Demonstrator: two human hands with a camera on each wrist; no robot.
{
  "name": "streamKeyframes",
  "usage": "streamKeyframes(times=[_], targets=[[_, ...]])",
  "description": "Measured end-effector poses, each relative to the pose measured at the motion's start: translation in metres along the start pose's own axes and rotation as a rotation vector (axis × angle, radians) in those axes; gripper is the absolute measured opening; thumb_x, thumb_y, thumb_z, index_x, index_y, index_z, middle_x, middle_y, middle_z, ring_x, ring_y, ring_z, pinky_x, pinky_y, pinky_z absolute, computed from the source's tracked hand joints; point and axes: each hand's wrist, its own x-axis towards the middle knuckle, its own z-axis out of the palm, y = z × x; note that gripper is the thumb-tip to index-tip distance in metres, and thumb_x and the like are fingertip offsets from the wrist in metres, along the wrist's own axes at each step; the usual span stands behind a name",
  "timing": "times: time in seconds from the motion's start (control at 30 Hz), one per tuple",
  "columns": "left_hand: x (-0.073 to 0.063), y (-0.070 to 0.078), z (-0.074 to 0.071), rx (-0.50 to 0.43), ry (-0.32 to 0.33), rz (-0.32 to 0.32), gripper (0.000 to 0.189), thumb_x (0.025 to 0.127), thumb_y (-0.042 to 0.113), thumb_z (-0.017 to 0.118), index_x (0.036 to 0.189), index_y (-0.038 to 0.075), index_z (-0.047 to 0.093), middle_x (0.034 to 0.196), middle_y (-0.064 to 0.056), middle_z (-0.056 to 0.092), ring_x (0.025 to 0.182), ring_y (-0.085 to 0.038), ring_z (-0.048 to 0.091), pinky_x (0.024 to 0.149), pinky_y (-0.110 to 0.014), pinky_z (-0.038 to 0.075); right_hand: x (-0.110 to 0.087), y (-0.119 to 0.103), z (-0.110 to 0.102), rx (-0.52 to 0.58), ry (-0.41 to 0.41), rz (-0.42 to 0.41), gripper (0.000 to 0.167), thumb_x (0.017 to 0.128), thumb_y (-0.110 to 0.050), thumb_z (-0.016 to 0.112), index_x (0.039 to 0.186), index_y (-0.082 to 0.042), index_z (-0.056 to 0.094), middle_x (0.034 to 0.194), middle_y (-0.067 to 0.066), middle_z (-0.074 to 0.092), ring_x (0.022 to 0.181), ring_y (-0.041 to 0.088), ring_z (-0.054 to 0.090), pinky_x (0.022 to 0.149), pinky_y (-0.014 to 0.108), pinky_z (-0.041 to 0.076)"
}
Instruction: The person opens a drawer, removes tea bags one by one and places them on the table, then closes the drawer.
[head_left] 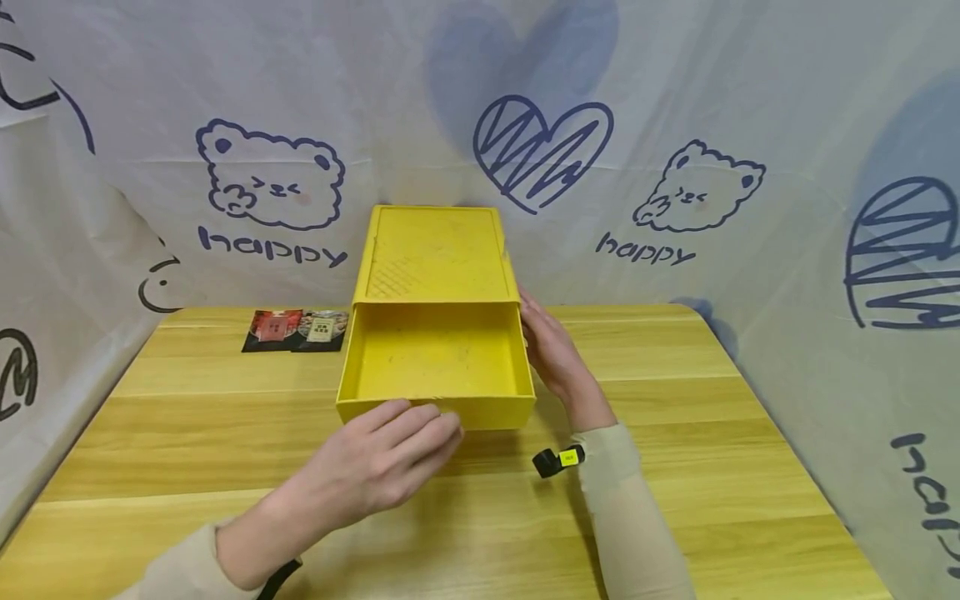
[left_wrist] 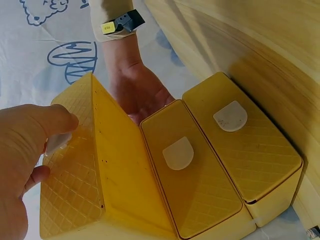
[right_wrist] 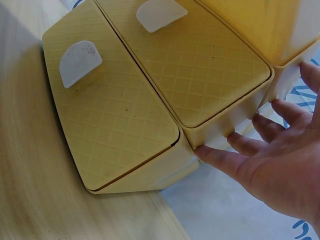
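Observation:
A yellow plastic drawer cabinet [head_left: 438, 254] stands at the back of the table, its top drawer [head_left: 487, 412] pulled out toward me. The drawer's inside holds nothing. My left hand [head_left: 375, 460] is at the drawer front, and in the left wrist view its thumb and fingers pinch the small white handle [left_wrist: 58, 143], partly hidden by them. Against the cabinet's right side, my right hand [head_left: 557, 352] rests with its fingers spread and fairly straight. Below, the middle drawer [left_wrist: 197, 190] and the bottom drawer [left_wrist: 250, 155] are closed, each with a white handle.
Two small packets, one red and black [head_left: 274, 327] and one black with a pale label [head_left: 322, 331], lie left of the cabinet. The wooden table [head_left: 712, 483] meets a printed white cloth [head_left: 420, 100] at its back and sides.

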Motion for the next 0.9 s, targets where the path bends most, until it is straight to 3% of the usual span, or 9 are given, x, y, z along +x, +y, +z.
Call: streamKeyframes(times=[0.3,0.6,0.9], targets=[[-0.0003,0.0014,0.0025,-0.035,0.031,-0.018,0.034,0.106,-0.006,0.044,0.114,0.001,0.076,0.119,-0.014,0.067,0.099,-0.024,0.067,0.089,-0.030,0.060,0.0002,0.0000,0.0004,-0.005,0.004,0.001,0.058,0.113,-0.031,0.035,0.168,-0.017,0.019,0.173,0.004,0.021,0.155,0.027,0.028,0.126,0.048,0.026],[0.0022,-0.0014,0.0037,-0.025,0.071,-0.012,0.033,0.105,-0.007,0.045,0.112,0.001,0.077,0.116,-0.015,0.068,0.097,-0.024,0.066,0.089,-0.029,0.060,-0.0002,-0.0002,0.0002,0.007,0.004,0.002,0.058,0.113,-0.030,0.034,0.168,-0.016,0.019,0.173,0.004,0.021,0.155,0.027,0.028,0.127,0.046,0.025],[0.0024,-0.0031,0.0040,-0.029,0.058,-0.020,0.033,0.106,-0.006,0.045,0.114,0.001,0.077,0.118,-0.016,0.068,0.098,-0.025,0.066,0.090,-0.029,0.060,-0.0003,-0.0011,0.0016,0.007,-0.002,-0.008,0.058,0.113,-0.028,0.034,0.167,-0.015,0.019,0.173,0.005,0.020,0.156,0.027,0.026,0.127,0.046,0.023]])
